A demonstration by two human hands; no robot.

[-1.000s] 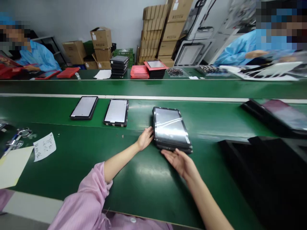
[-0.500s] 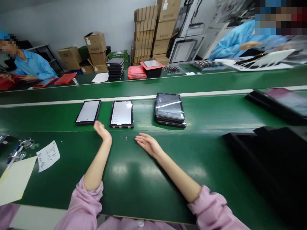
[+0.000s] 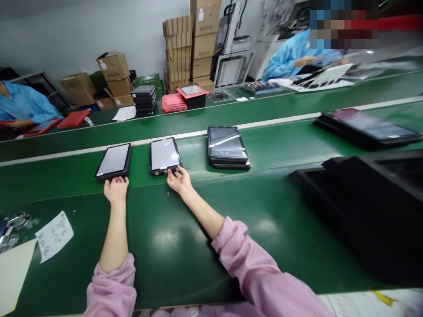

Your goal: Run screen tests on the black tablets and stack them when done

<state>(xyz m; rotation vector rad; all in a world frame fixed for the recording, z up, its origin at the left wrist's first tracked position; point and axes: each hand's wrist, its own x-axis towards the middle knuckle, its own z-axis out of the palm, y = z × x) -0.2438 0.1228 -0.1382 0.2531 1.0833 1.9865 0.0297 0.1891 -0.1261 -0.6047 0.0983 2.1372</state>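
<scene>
Two black-framed tablets with lit white screens lie on the green bench: the left tablet (image 3: 114, 159) and the middle tablet (image 3: 164, 154). My left hand (image 3: 116, 189) is palm up at the near edge of the left tablet, its fingers apart and the tips at that edge. At the near right corner of the middle tablet is my right hand (image 3: 180, 179), fingers spread and slightly curled, with nothing gripped. Further right sits a stack of dark-screened tablets (image 3: 228, 145).
A black foam tray (image 3: 357, 198) and more tablets (image 3: 373, 127) occupy the right side. A handwritten note (image 3: 55, 235) and a yellowish sheet (image 3: 16, 273) lie at left. Two people in blue sit beyond the far bench, which holds red cases (image 3: 174, 103) and stacked devices (image 3: 144, 100).
My left hand has moved to the left tablet's near edge and turned palm up. My right hand has moved left and forward to the middle tablet. The camera view has shifted and tilted.
</scene>
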